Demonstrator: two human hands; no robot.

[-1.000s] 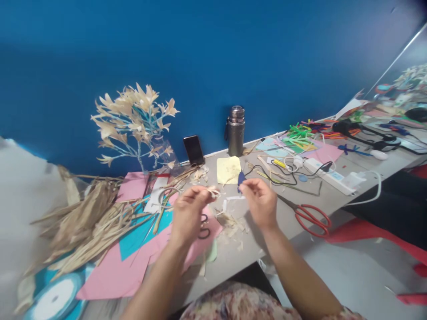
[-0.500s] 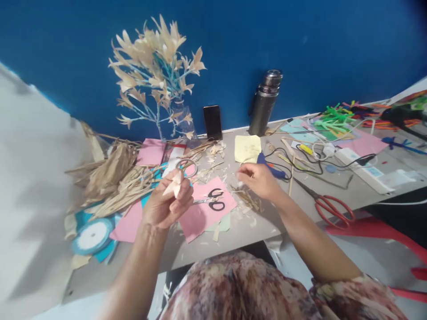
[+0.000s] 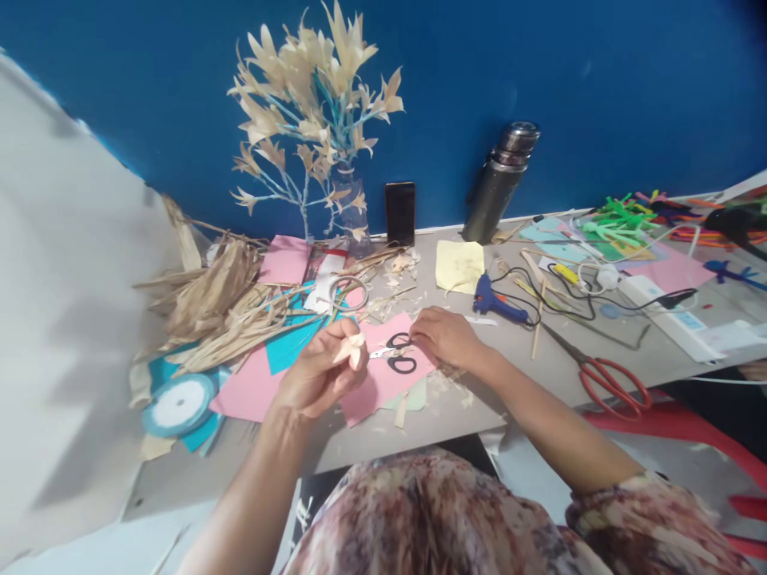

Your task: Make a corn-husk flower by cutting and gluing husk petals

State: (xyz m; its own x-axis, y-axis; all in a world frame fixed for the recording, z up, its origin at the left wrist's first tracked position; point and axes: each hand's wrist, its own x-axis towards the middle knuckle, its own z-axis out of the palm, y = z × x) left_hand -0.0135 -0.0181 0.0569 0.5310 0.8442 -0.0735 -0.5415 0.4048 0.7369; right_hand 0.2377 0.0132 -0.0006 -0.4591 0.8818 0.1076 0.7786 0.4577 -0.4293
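My left hand (image 3: 317,374) is closed on a small cream husk flower (image 3: 351,349), held just above the pink paper (image 3: 383,383). My right hand (image 3: 444,335) reaches down to the small black-handled scissors (image 3: 396,353) lying on that pink paper; its fingers curl over the handles and touch them. A blue glue gun (image 3: 492,303) lies just right of my right hand. Dried husk strips (image 3: 212,307) are heaped to the left.
A vase with a husk-flower branch (image 3: 317,104), a phone (image 3: 400,212) and a steel flask (image 3: 502,182) stand against the blue wall. Red-handled scissors (image 3: 605,377), cables, a power strip (image 3: 671,319) and coloured pipe cleaners (image 3: 623,216) lie at right. A ribbon roll (image 3: 178,403) sits left.
My right hand has come down from in front of me, leaving the glue gun on the table, and moved left onto the black scissors. My left hand kept the husk flower and lowered.
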